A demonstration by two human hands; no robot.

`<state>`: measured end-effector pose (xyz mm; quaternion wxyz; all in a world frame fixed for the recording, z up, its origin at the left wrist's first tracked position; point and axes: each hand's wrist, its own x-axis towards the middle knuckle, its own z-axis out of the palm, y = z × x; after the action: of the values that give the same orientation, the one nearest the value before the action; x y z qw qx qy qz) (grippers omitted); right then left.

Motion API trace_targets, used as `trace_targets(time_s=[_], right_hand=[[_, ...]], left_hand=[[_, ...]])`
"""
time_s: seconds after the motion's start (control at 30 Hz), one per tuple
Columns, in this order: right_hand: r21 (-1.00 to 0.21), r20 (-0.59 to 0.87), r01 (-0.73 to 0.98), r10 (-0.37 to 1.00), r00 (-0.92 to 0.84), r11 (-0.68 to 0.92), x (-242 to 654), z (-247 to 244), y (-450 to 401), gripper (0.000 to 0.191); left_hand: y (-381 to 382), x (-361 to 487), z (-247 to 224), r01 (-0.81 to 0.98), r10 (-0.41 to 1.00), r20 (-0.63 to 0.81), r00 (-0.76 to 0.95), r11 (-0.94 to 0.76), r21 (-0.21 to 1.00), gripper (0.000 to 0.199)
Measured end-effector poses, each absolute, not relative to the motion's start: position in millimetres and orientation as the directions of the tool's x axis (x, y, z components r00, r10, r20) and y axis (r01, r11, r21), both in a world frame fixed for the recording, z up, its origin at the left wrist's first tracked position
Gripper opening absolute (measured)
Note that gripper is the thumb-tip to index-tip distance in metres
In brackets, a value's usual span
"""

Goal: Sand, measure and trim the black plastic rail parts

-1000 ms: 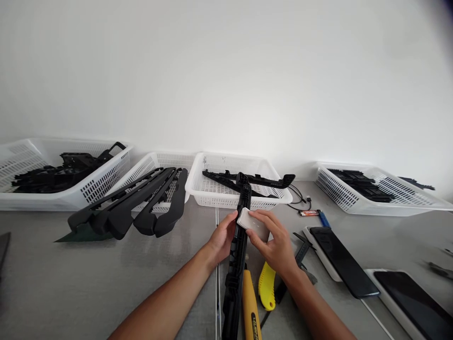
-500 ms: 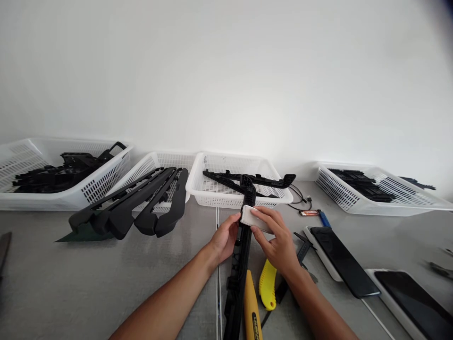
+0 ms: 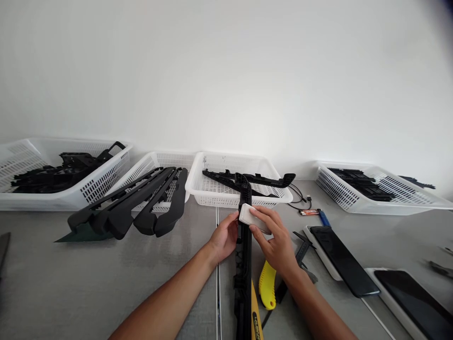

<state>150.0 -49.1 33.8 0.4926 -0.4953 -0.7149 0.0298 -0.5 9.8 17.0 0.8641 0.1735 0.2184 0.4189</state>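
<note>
A long black ribbed plastic part (image 3: 243, 264) runs from the bottom edge up toward the middle basket, its bent end at the top. My left hand (image 3: 224, 238) is closed on its left side, the fingertips partly hidden behind it. With my right hand (image 3: 274, 236) I grip a small white block (image 3: 252, 218) between thumb and fingers, and the block rests against the black part's upper stretch. Beside the part lie a yellow-orange tool (image 3: 255, 316) and a bright yellow handle (image 3: 268, 285).
White baskets (image 3: 226, 200) with black parts line the wall; several long dark trim pieces (image 3: 141, 208) lean over one. On the right are calipers (image 3: 302, 248), a blue and red item (image 3: 322, 218), a cable (image 3: 300, 198) and two phones (image 3: 343, 259) on white boxes.
The lower end of the black part has swung to the right, covering more of the yellow-orange tool, and its top has shifted slightly left. The white block has tilted and moved slightly left.
</note>
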Motion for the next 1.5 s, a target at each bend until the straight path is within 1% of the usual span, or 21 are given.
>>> trace_targets(time_s=[0.27,0.4,0.47,0.6,0.67,0.87,0.97,1.03,1.13,1.27,1.4,1.5], right_hand=[[-0.560,0.648,0.683,0.762,0.009,0.469,154,35,-48,0.029],[-0.594,0.634,0.687,0.769,0.081,0.418,156,32,-45,0.030],[-0.602,0.629,0.681,0.773,0.083,0.417,155,32,-46,0.029],[-0.579,0.632,0.668,0.775,0.004,0.468,152,35,-49,0.029],[-0.568,0.637,0.665,0.771,-0.017,0.484,151,36,-49,0.028],[-0.587,0.622,0.692,0.781,0.053,0.420,155,33,-46,0.029],[-0.596,0.619,0.692,0.782,0.073,0.407,154,31,-46,0.029],[-0.599,0.607,0.695,0.792,0.069,0.398,151,31,-48,0.032],[-0.594,0.579,0.704,0.814,0.040,0.388,147,32,-52,0.041],[-0.576,0.563,0.690,0.825,-0.054,0.439,145,35,-57,0.050],[-0.570,0.543,0.647,0.823,-0.166,0.507,148,37,-58,0.068],[-0.572,0.518,0.634,0.829,-0.213,0.520,149,34,-57,0.082]], left_hand=[[7,-3,24,-0.617,0.802,-0.256,0.540,0.584,0.526,0.027],[5,-5,25,-0.533,0.747,-0.317,0.585,0.648,0.543,0.026],[5,-5,25,-0.514,0.729,-0.336,0.596,0.668,0.538,0.027],[8,-4,24,-0.569,0.756,-0.319,0.571,0.645,0.510,0.035],[10,-4,23,-0.586,0.763,-0.309,0.568,0.639,0.499,0.035],[7,-4,23,-0.548,0.742,-0.334,0.581,0.660,0.514,0.030],[6,-3,25,-0.557,0.756,-0.321,0.570,0.643,0.526,0.026],[6,-2,26,-0.570,0.763,-0.299,0.573,0.633,0.523,0.026],[7,-3,25,-0.567,0.750,-0.273,0.602,0.643,0.515,0.031],[8,-5,22,-0.557,0.730,-0.244,0.639,0.657,0.508,0.039],[10,-8,20,-0.538,0.701,-0.233,0.674,0.682,0.495,0.045],[12,-10,19,-0.490,0.656,-0.238,0.717,0.716,0.497,0.056]])
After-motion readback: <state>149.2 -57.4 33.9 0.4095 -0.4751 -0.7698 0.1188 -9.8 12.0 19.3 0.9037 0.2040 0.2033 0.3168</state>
